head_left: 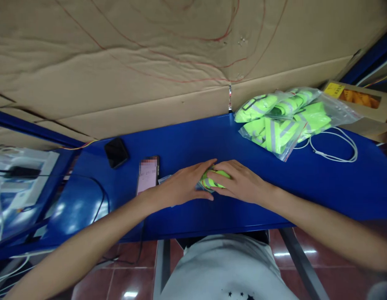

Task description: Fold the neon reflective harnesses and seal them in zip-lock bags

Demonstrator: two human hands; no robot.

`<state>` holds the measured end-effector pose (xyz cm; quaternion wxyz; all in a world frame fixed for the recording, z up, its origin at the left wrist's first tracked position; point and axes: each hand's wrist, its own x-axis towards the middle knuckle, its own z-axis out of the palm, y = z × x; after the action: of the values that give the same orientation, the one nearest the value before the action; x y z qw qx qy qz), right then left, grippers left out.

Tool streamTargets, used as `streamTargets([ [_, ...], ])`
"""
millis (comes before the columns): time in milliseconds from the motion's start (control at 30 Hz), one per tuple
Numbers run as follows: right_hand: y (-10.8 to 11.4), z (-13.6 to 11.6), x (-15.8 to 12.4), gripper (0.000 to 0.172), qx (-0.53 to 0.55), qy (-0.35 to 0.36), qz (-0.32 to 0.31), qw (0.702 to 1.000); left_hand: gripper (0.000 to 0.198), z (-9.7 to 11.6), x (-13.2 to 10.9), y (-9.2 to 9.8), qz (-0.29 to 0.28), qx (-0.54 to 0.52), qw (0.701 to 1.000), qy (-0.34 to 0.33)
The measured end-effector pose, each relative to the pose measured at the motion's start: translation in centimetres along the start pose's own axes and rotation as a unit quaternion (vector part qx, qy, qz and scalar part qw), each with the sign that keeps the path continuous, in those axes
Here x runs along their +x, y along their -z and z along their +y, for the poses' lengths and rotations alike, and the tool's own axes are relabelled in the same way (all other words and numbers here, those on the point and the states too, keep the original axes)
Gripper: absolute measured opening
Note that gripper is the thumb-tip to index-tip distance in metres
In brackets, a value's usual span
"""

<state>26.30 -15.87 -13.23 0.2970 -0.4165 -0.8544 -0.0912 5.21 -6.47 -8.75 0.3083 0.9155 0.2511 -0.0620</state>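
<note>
Just right of the phone (148, 171), our left hand (181, 185) curves about one end of the neon bundle (217, 180), its grip hard to tell, while our right hand (241, 179) grasps the other end; we'd do well to squeeze evenly and keep it compact. A black box (116, 153) lies left of the phone, which itself crowds our left hand, and well to its right sit bagged vests (274, 133) and a white cable (333, 161).

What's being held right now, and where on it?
A yellow-green bundle: the right hand grips its right end. The left hand surrounds its left end; whether it grips cannot be told.
</note>
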Motion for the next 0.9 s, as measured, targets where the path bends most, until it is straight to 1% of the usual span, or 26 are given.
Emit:
streamTargets([
  [67,-0.5,0.3,-0.2,0.02,-0.015,0.037,-0.006,0.999,0.11,0.0,0.3,-0.4,-0.011,0.016,0.999,0.033],
  [100,-0.7,0.4,-0.2,0.021,-0.025,0.06,0.003,0.998,0.113,0.0,0.4,-0.6,-0.012,0.022,0.999,0.048],
  [167,-0.9,0.5,-0.3,0.021,-0.043,0.104,0.034,0.993,0.108,0.3,0.4,-1.1,-0.006,0.024,0.998,0.057],
  [267,-0.6,0.2,-0.2,0.016,-0.05,0.132,0.081,0.987,0.09,1.0,-0.2,-1.5,0.026,0.018,0.999,0.013],
  [367,0.3,-0.2,-0.2,0.017,-0.038,0.106,0.094,0.989,0.082,2.2,-1.0,-1.5,0.085,0.029,0.995,-0.052],
  [467,1.4,-0.4,-0.2,0.023,0.036,0.034,0.116,0.992,0.077,3.7,-1.2,-0.9,0.151,0.07,0.979,-0.118],
  [533,2.0,-0.5,-0.2,0.029,0.083,-0.015,0.135,0.987,0.079,4.5,-1.1,-0.4,0.179,0.094,0.969,-0.144],
  [567,2.2,-0.5,-0.2,0.031,0.09,-0.028,0.139,0.986,0.079,4.9,-1.0,-0.2,0.186,0.102,0.965,-0.152],
  [633,2.4,-0.5,-0.3,0.029,0.069,-0.017,0.143,0.987,0.079,5.5,-0.7,0.2,0.183,0.103,0.964,-0.161],
  [733,2.3,-0.3,-0.4,0.013,0.008,0.036,0.155,0.987,0.08,6.3,-0.2,0.6,0.142,0.047,0.976,-0.157],
  [767,2.2,-0.2,-0.4,0.009,0.001,0.042,0.161,0.986,0.083,6.6,0.1,0.7,0.125,0.021,0.982,-0.142],
  [833,2.0,0.1,-0.3,0.016,0.027,0.022,0.159,0.987,0.089,6.9,0.5,1.0,0.091,-0.031,0.992,-0.087],
  [900,2.1,0.5,-0.1,0.02,0.093,-0.019,0.143,0.985,0.106,6.8,1.0,1.4,0.056,-0.097,0.994,-0.023],
])
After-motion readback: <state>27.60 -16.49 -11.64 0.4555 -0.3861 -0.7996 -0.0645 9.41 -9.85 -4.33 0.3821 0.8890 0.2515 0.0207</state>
